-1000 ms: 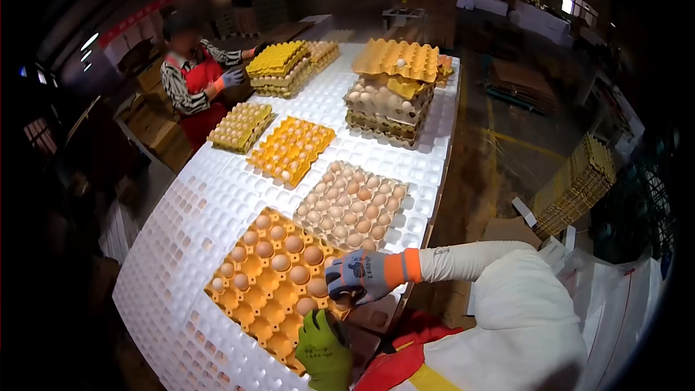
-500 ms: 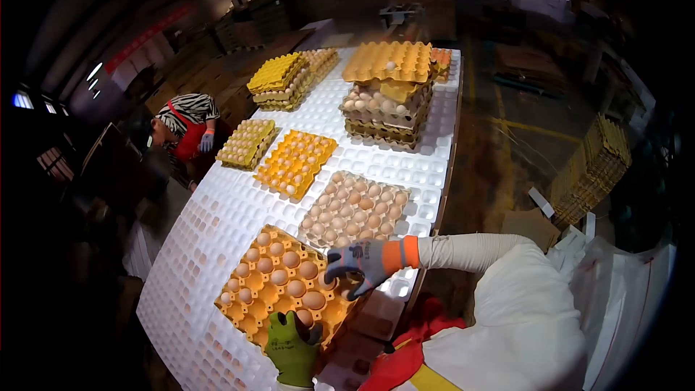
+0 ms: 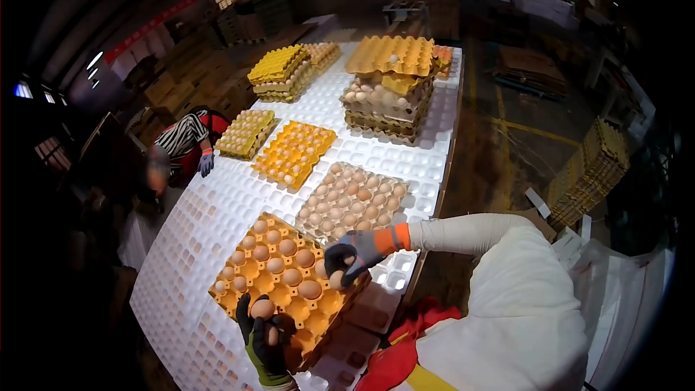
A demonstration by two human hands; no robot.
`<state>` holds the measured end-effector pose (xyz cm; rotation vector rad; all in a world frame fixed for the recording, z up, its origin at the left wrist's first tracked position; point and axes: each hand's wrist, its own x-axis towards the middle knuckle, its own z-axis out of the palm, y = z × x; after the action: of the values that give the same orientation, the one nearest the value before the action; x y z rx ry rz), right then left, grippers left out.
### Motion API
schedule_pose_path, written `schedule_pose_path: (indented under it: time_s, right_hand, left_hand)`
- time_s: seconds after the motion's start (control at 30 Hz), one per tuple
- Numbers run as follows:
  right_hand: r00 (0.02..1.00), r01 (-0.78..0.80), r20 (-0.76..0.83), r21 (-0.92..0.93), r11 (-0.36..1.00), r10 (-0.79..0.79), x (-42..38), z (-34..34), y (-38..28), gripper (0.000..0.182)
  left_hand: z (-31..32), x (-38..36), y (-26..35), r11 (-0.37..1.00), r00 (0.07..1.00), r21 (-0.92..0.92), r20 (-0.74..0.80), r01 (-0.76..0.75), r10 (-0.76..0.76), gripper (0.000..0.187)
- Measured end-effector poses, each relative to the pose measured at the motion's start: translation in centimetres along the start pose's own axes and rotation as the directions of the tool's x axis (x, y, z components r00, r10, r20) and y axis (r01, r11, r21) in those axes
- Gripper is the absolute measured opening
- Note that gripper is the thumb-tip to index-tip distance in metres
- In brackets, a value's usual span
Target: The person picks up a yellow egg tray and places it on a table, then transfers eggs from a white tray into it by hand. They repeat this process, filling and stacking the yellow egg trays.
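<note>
An orange egg tray (image 3: 250,269) lies at the near part of the table, its far and left cups holding brown eggs and several near cups bare. At its near left corner my left hand (image 3: 265,351), in a green and black glove, is turned palm up with its fingers curled round a brown egg (image 3: 262,309) and another egg (image 3: 273,335). Over the tray's right side my right hand (image 3: 358,250), in a grey glove with an orange cuff, has its fingers closed about an egg (image 3: 337,279). A pale tray of eggs (image 3: 353,203) sits just beyond.
Farther along the white dimpled table top (image 3: 181,250) are a yellow-orange egg tray (image 3: 295,153), a yellowish egg tray (image 3: 246,134) and tall tray stacks (image 3: 387,105). A co-worker in a striped top (image 3: 181,136) bends at the left edge. Stacked trays (image 3: 590,174) stand right.
My left hand has turned from palm down to palm up, eggs now showing in it. My right hand's fingers have closed in around an egg. The co-worker bends lower.
</note>
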<state>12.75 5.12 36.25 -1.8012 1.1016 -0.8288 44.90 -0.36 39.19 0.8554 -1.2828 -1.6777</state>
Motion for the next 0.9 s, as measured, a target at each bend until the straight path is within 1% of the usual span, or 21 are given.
schedule_pose_path:
  time_s: [0.03,0.07,0.1,0.13,0.17,0.2,0.23,0.27,0.33,0.43,0.47,0.5,0.53,0.57,0.6,0.67,0.7,0.8,0.83,0.9]
  right_hand:
    - [0.992,-0.128,0.007,0.222,0.967,0.130,-0.2,-0.2,0.2,0.038]
    - [0.967,-0.245,0.044,0.429,0.870,0.250,-0.4,-0.4,0.1,0.037]
    - [0.974,-0.218,0.045,0.478,0.851,0.224,-0.2,-0.6,0.9,0.035]
    - [0.980,-0.174,0.023,0.588,0.790,0.198,-0.3,-0.5,0.9,0.036]
    - [0.984,-0.126,-0.002,0.689,0.714,0.176,-0.5,-0.1,0.9,0.037]
    - [0.987,-0.075,-0.030,0.777,0.625,0.157,-0.6,0.3,0.9,0.039]
    - [0.975,-0.092,-0.047,0.803,0.589,0.217,-0.4,0.4,1.4,0.045]
    - [0.977,-0.066,-0.061,0.824,0.562,0.205,-0.5,0.5,1.3,0.045]
    - [0.979,-0.012,-0.093,0.865,0.502,0.183,-0.4,0.6,0.6,0.044]
    - [0.988,-0.026,-0.089,0.704,0.710,0.124,0.6,0.1,2.1,0.040]
    - [0.988,0.017,-0.141,0.475,0.880,0.057,1.3,-0.3,2.4,0.039]
    - [0.985,0.056,-0.171,0.207,0.977,-0.020,2.0,-0.8,2.5,0.038]
    - [0.980,0.089,-0.174,-0.079,0.993,-0.102,2.3,-1.1,2.4,0.036]
    - [0.983,0.003,-0.165,-0.439,0.899,-0.084,2.2,-1.2,1.9,0.039]
    - [0.991,-0.064,-0.133,-0.539,0.840,-0.010,2.3,-1.2,0.2,0.037]
    - [0.984,-0.175,-0.099,-0.713,0.679,0.150,2.4,-0.5,-3.0,0.034]
    - [0.993,-0.118,-0.096,-0.763,0.636,0.069,2.6,-0.3,-2.8,0.030]
    - [0.984,-0.135,-0.043,-0.819,0.558,0.175,3.5,-0.5,-2.9,0.030]
    - [0.992,-0.091,-0.023,-0.826,0.557,0.128,3.6,-0.3,-2.9,0.030]
    - [1.000,0.000,0.016,-0.845,0.536,0.024,4.1,-0.7,-2.9,0.030]
  left_hand:
    - [0.2,0.2,0.5,0.999,1.000,-0.042,-0.008,0.013,-0.014,0.037]
    - [-0.7,1.5,-0.4,0.956,0.983,0.231,0.077,-0.179,0.165,0.037]
    - [-2.1,3.8,-2.1,0.804,0.929,0.466,0.207,-0.369,0.306,0.037]
    - [0.6,3.1,-0.5,0.644,0.931,0.677,0.206,-0.357,0.300,0.037]
    - [3.3,2.4,1.0,0.437,0.933,0.839,0.206,-0.323,0.294,0.037]
    - [3.4,3.3,0.3,0.127,0.830,0.871,0.394,-0.474,0.395,0.042]
    - [4.6,3.1,0.9,0.097,0.874,0.899,0.383,-0.428,0.299,0.041]
    - [5.8,2.9,1.5,0.061,0.909,0.922,0.365,-0.383,0.201,0.041]
    - [5.8,3.3,1.1,0.010,0.889,0.912,0.397,-0.410,0.230,0.040]
    - [5.7,2.9,-0.3,-0.063,0.867,0.913,0.404,-0.404,0.294,0.037]
    - [5.9,2.7,-0.5,-0.089,0.856,0.913,0.405,-0.398,0.321,0.036]
    - [6.1,2.5,-0.6,-0.077,0.867,0.913,0.405,-0.400,0.290,0.034]
    - [6.4,2.3,-0.6,-0.062,0.879,0.915,0.400,-0.399,0.260,0.033]
    - [6.8,2.1,-0.6,-0.046,0.889,0.918,0.394,-0.395,0.234,0.032]
    - [7.2,2.1,-0.5,-0.030,0.880,0.912,0.402,-0.409,0.253,0.032]
    - [7.7,2.0,-0.4,0.000,0.863,0.899,0.420,-0.437,0.283,0.032]
    - [7.7,2.2,-0.6,0.003,0.897,0.917,0.390,-0.399,0.208,0.033]
    - [8.3,2.2,0.2,0.077,0.917,0.927,0.346,-0.366,0.200,0.032]
    - [8.1,2.4,0.5,0.059,0.916,0.930,0.344,-0.363,0.206,0.032]
    - [7.2,2.9,0.5,0.228,0.923,0.902,0.320,-0.366,0.215,0.032]
